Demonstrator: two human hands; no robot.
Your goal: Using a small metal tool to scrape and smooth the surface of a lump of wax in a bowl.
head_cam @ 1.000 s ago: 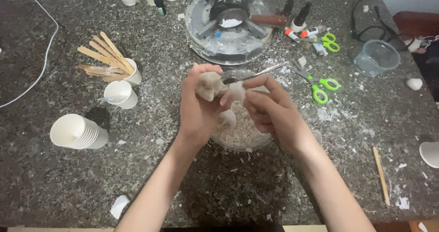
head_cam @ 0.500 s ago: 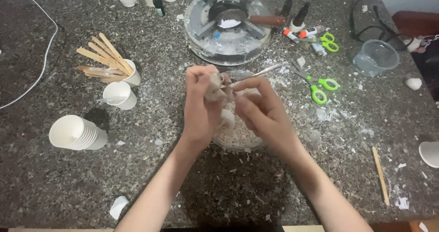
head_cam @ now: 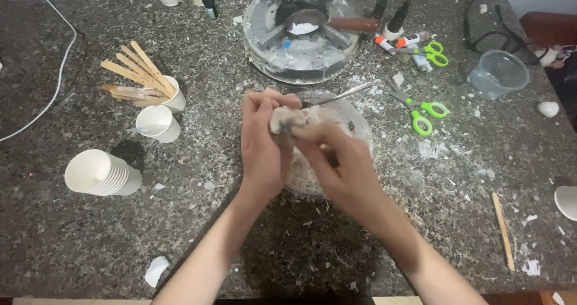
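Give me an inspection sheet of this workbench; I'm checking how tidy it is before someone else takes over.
Surface: dark speckled stone counter, strewn with white crumbs and flakes.
Job's things: small pale lump held over a clear bowl of white bits; a spoon rests in it.
Clutter: paper cup stack, wooden sticks in a cup, two green scissors, round grey mould, clear plastic cup, small bottles.
Grippers: left hand and right hand both pinch the lump.
Cables: white cable at left, black cord at upper right.
Surroundings: nothing seen.
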